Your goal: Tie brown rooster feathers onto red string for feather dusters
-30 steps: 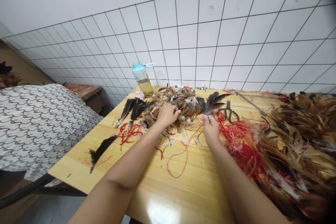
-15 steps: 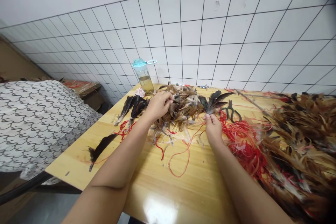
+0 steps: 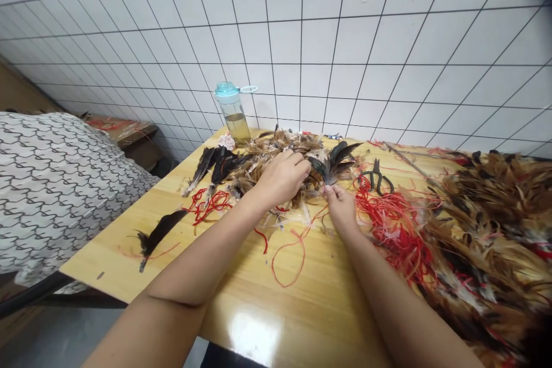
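Observation:
In my right hand [image 3: 342, 207], thumb and fingers pinch the base of a fanned bunch of black feathers [image 3: 340, 156]. My left hand [image 3: 285, 175] is just left of that bunch, over the pile of brown feathers [image 3: 263, 156]. Its fingers are curled together, and whatever they hold is hidden behind the hand. A loop of thin red cord [image 3: 288, 284] lies on the wooden table [image 3: 328, 305] below my hands. Black-handled scissors [image 3: 376, 178] rest right of my right hand.
A water bottle with a blue lid [image 3: 234, 115] stands at the back left. Black feather bunches [image 3: 215, 167] and a single black feather [image 3: 164, 230] lie to the left. Tangled red string [image 3: 401, 230] and a large brown feather heap [image 3: 495, 224] cover the right side.
My left hand has moved right, closer to the black feather bunch. My right hand still grips the bunch and sits slightly further left in view. The camera view has shifted a little.

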The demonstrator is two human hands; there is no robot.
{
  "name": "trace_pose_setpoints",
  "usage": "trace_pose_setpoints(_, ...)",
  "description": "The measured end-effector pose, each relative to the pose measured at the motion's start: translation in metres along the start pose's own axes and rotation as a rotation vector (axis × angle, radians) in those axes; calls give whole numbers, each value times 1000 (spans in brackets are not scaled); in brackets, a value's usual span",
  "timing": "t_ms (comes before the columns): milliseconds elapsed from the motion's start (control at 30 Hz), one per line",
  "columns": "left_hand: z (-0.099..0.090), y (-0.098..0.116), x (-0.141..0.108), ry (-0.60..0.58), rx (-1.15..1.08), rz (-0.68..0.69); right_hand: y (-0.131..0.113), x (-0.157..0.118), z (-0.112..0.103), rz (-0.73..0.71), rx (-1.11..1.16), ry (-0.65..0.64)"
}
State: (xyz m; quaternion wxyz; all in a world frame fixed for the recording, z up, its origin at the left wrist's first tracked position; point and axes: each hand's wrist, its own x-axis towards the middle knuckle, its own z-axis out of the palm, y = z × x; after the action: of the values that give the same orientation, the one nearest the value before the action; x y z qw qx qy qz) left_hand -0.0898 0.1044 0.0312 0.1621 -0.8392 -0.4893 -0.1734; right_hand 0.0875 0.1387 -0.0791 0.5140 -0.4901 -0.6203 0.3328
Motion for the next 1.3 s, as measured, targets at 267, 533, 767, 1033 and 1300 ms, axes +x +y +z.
trace_pose_setpoints(267, 9, 3, -1, 61, 104, 21, 0, 1, 3, 8, 40, -78)
trace_pose_setpoints(533, 15, 6, -2, 121, 135, 35, -4, 2, 0, 2, 128, -198)
trace_pose_setpoints(767, 17, 8, -2, 168, 216, 48, -8, 2, -2, 93, 195, -226)
trace_pose_setpoints(1033, 20, 16, -3, 219, 233, 76, -10, 3, -4, 151, 345, -269)
trace_pose_setpoints(1300, 11, 16, -2, 359, -41, -129, -5, 6, -3, 208, 451, -185)
